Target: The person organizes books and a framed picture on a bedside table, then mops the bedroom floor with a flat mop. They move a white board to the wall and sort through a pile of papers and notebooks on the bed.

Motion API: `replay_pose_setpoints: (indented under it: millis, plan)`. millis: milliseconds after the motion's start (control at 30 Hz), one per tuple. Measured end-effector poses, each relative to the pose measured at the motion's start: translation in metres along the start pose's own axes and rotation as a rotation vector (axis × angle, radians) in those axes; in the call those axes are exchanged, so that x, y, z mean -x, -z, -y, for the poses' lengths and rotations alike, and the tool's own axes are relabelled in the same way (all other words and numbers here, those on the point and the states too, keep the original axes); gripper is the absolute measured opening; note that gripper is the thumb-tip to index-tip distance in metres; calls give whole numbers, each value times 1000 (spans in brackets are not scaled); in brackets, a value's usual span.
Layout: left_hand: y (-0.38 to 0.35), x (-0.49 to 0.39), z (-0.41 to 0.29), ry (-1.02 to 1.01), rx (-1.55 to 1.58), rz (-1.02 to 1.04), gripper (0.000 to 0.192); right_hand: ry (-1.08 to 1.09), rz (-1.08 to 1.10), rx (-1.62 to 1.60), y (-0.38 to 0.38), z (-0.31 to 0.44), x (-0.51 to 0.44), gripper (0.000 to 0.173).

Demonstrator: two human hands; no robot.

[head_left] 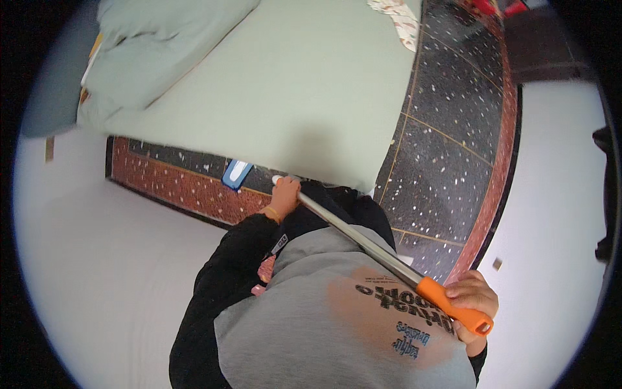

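Note:
My left hand [286, 194] is closed around the far part of a metal pole [359, 240], close to its pale end. On the pole's orange plastic handle [452, 304], my right hand [474, 301] is wrapped near the looped tip. The pole slants across the front of my grey sweatshirt [311, 321], from upper left to lower right. Past my left hand, a flat blue object with a white middle [238, 173] lies on the floor, partly under the bed's edge. I cannot tell whether it joins the pole.
A bed with a pale green sheet [291, 82] stands before me, a bunched quilt [160, 53] at its left. Patterned cloth [401, 22] hangs over its right edge. Dark speckled floor [447, 136] runs along the right, bounded by a white wall [554, 170]. Another white wall [121, 272] is at left.

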State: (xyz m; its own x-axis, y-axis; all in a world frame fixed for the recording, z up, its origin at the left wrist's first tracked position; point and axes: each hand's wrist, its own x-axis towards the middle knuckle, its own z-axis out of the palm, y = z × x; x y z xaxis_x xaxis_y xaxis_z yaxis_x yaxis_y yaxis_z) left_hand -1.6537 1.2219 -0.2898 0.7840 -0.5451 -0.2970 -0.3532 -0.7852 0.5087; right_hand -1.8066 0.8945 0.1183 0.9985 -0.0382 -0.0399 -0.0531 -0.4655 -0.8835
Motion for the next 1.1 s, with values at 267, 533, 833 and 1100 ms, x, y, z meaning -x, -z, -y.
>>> replay_pose_setpoints:
  millis: [267, 533, 833, 1100]
  plan:
    - [-61, -19, -123, -47, 127, 110, 27, 29, -108, 81, 106, -35, 35, 34]
    - [-77, -25, -191, -114, 39, 167, 20, 193, -201, -66, 167, -83, 27, 34]
    - [-35, 37, -72, 151, -147, -80, 14, 111, -100, -408, 40, -124, -11, 37]
    - [56, 103, 67, 582, -240, -476, 13, 436, 458, -488, -178, -69, -117, 28]
